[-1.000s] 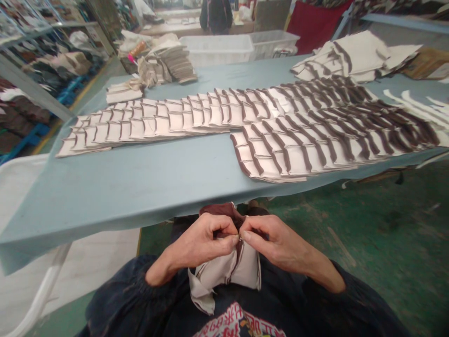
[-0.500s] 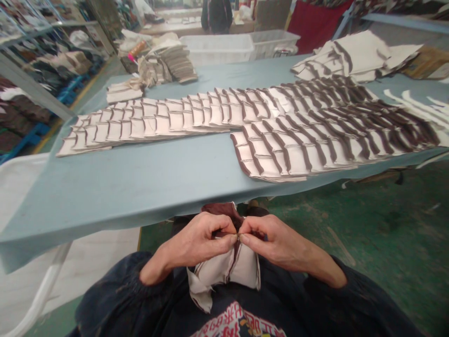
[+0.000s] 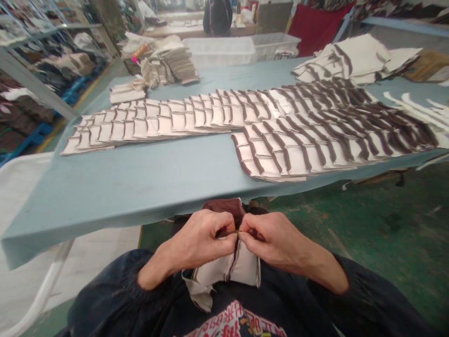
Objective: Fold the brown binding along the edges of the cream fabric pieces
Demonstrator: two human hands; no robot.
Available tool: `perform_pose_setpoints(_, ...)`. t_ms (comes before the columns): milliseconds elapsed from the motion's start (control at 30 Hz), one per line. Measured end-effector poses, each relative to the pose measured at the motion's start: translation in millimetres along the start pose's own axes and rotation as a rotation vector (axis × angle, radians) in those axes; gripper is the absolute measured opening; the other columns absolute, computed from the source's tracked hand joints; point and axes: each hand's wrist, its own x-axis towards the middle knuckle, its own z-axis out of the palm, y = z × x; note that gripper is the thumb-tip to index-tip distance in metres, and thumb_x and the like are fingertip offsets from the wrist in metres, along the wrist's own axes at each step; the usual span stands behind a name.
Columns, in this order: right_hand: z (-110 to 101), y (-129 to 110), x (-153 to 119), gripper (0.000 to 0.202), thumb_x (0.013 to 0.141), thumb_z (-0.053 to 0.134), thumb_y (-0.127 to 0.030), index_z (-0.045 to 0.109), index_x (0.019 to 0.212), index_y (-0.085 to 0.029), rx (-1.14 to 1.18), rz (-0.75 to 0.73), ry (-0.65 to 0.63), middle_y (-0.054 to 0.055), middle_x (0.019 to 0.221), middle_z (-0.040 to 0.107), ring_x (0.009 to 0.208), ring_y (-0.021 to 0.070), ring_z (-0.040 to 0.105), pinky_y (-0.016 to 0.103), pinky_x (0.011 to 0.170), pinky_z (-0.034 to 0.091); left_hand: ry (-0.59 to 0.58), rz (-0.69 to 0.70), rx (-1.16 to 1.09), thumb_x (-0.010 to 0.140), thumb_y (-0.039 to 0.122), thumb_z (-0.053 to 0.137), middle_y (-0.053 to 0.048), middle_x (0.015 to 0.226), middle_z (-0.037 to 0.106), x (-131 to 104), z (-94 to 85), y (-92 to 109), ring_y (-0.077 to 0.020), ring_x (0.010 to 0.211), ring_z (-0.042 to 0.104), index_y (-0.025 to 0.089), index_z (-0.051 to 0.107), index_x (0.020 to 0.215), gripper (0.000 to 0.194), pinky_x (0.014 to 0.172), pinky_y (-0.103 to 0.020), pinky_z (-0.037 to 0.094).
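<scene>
Close to my body, below the table's front edge, I hold a sewn fabric piece (image 3: 245,268) in cream with dark brown seams. My left hand (image 3: 199,238) pinches its upper edge between thumb and forefinger. Right beside it, my right hand (image 3: 277,238) pinches the same edge, the fingertips of both hands nearly touching. A brown flap (image 3: 222,205) of cloth rises behind my knuckles. The lower part of the piece hangs toward my apron, with a loose cream strip (image 3: 199,292) at its left. What lies between the fingertips is too small to make out.
A table with a pale blue cover (image 3: 157,173) stands before me. Overlapping rows of cream-and-brown pieces (image 3: 298,150) lie across it. Folded cloth stacks (image 3: 182,61) and a cloth pile (image 3: 361,56) sit at the back. Behind are plastic bins (image 3: 219,50) and a person (image 3: 217,16).
Both hands keep their pinch on the fabric piece and have shifted only slightly. The brown flap behind them looks wider and more spread, and the loose strip has moved a little.
</scene>
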Motion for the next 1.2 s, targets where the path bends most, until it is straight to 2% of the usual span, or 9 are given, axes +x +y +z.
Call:
perform_pose_setpoints(167,16,-4,0,0.018,0.095,0.057,-0.019,0.065,0.078,-0.019,-0.341,0.001,0.200,0.003,0.068,0.071,0.060,0.0182,0.065,0.032,0.059,0.030,0.119,-0.016,0.233,0.087,0.014,0.056,0.004,0.060,0.050,2,10.4,4,-0.0112,0.056,0.042,0.017,0.053,0.070,0.017,0.056,-0.027,0.023)
perform_pose_setpoints(300,23,-2,2,0.021,0.098,0.055,-0.019,0.064,0.080,-0.018,-0.447,0.026,0.262,0.005,0.070,0.071,0.062,0.0207,0.068,0.034,0.061,0.031,0.136,-0.017,0.300,0.094,0.017,0.053,0.000,0.066,0.059,5,15.2,0,-0.0156,0.062,0.052,0.017,0.055,0.075,0.019,0.059,-0.028,0.029)
perform_pose_setpoints(433,25,4,4,0.019,0.100,0.056,-0.019,0.065,0.083,-0.018,-0.419,0.036,0.258,0.004,0.074,0.073,0.066,0.0208,0.070,0.033,0.063,0.033,0.135,-0.057,0.251,0.096,0.018,0.055,-0.001,0.070,0.064,8,17.7,-4,-0.0165,0.065,0.058,0.017,0.058,0.078,0.019,0.062,-0.028,0.033)
perform_pose_setpoints(633,35,13,5,0.015,0.097,0.059,-0.018,0.065,0.083,-0.019,-0.409,0.085,0.244,0.002,0.074,0.074,0.067,0.0192,0.071,0.032,0.063,0.033,0.113,-0.170,0.265,0.094,0.020,0.061,0.000,0.069,0.066,13,21.4,-13,-0.0165,0.065,0.057,0.018,0.062,0.078,0.016,0.061,-0.028,0.030)
perform_pose_setpoints(867,36,18,0,0.011,0.097,0.060,-0.014,0.064,0.088,-0.019,-0.295,0.022,0.183,0.000,0.077,0.074,0.070,0.0175,0.072,0.029,0.065,0.038,0.015,0.013,0.145,0.095,0.015,0.062,0.004,0.068,0.059,10,14.6,-27,-0.0121,0.060,0.049,0.016,0.061,0.082,0.013,0.060,-0.026,0.030)
perform_pose_setpoints(967,34,18,0,0.010,0.097,0.061,-0.014,0.064,0.089,-0.019,-0.255,0.015,0.154,0.001,0.079,0.075,0.071,0.0174,0.072,0.028,0.065,0.039,0.005,0.028,0.146,0.095,0.014,0.062,0.005,0.067,0.056,8,11.4,-29,-0.0122,0.062,0.048,0.016,0.061,0.083,0.012,0.061,-0.027,0.030)
perform_pose_setpoints(1200,34,18,1,0.010,0.100,0.059,-0.016,0.064,0.092,-0.019,-0.195,-0.002,0.091,0.002,0.082,0.075,0.073,0.0170,0.071,0.027,0.067,0.040,-0.103,0.029,0.079,0.099,0.018,0.058,0.005,0.069,0.055,6,-0.3,-29,-0.0116,0.063,0.048,0.017,0.058,0.082,0.017,0.062,-0.027,0.031)
